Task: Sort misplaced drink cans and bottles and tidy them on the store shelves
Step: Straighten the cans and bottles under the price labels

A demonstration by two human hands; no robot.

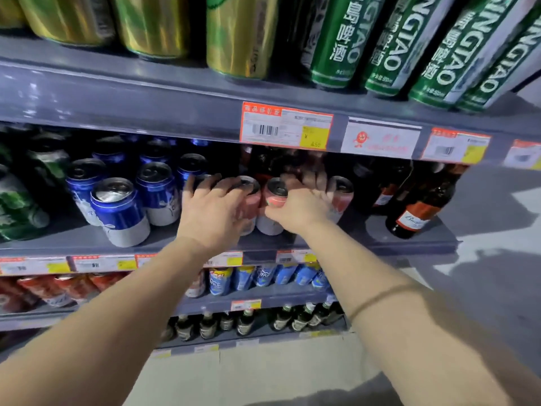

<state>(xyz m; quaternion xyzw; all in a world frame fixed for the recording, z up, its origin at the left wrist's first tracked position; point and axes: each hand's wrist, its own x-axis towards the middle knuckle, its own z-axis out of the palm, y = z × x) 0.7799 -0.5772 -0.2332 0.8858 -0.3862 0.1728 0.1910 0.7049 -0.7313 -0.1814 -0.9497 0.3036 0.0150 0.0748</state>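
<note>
Both my hands reach into the middle shelf point(409, 238), where pink-and-white cans stand in a row. My left hand point(213, 209) wraps around one pink can point(248, 197) from the left side, fingers over its top. My right hand point(301, 206) grips the neighbouring pink can point(275, 200), thumb on its front, fingers behind it. A third pink can point(341, 197) stands just right of my right hand. Blue-and-white cans point(120, 212) crowd the shelf to the left. Dark brown bottles with red labels point(418, 206) stand to the right.
Above, gold cans point(240, 36) and green beer cans point(336, 42) line the upper shelf, with price tags point(285, 126) on its edge. Green cans point(17, 200) sit far left. Lower shelves hold red cans point(58, 288), blue-labelled cans point(219, 281) and small bottles point(243, 323). Pale floor lies below.
</note>
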